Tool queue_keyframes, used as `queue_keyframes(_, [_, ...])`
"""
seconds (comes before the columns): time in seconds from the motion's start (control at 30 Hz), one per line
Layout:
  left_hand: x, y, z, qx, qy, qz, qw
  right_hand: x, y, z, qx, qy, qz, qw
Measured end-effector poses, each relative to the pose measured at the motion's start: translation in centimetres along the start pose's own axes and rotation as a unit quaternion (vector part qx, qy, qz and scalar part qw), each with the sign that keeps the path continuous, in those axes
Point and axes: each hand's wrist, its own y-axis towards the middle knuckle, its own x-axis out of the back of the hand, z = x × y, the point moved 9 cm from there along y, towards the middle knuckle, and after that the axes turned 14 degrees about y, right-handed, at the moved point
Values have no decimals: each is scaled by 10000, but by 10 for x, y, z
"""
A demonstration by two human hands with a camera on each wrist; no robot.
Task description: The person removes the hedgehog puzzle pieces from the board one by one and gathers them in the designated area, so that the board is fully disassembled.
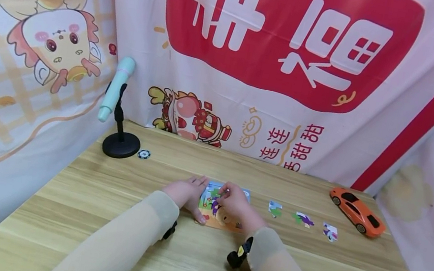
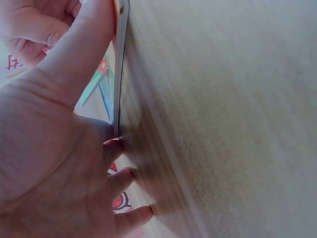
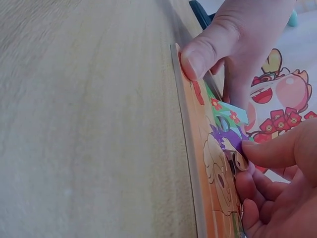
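A jigsaw puzzle board (image 1: pixel 212 222) with a colourful cartoon picture lies on the table between the two hands. My left hand (image 1: pixel 188 193) rests along its left side, thumb pressing the near left corner and the other fingers stretched out with tips on the wood. From the right, my right hand (image 1: pixel 236 204) reaches over the board. Its thumb and fingertips pinch a puzzle piece (image 3: pixel 229 112) with green, purple and red flowers, tilted up from the board in the right wrist view. Part of the picture is hidden under the right hand.
Three loose puzzle pieces (image 1: pixel 304 219) lie in a row to the right of the board. Beyond them stands an orange toy car (image 1: pixel 356 212). A mint-green toy microphone (image 1: pixel 117 89) on a black stand (image 1: pixel 121 145) is at the back left, beside a round chip (image 1: pixel 144 154). Printed cloths enclose the table.
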Motion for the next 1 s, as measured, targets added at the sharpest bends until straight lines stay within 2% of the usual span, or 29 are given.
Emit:
queue_keyframes(0.4, [-5, 9, 2, -16, 53, -7, 10000, 3, -1, -2, -151, 365, -180, 9991])
queue_keyframes(0.57, [-1, 1, 0, -35, 39, 1, 10000, 3, -1, -1, -104, 327, -202, 9992])
queue_keyframes(0.73, [8, -13, -5, -174, 13, -67, 9998, 2, -1, -2, -138, 251, -276, 9992])
queue_keyframes(0.87, [13, -22, -8, -229, -213, -85, 9995, 1, -1, -3, -143, 202, -301, 9992])
queue_keyframes(1.0, [7, -13, -3, -148, -363, -2, 9992, 1, -1, -3, -176, 222, -309, 9991])
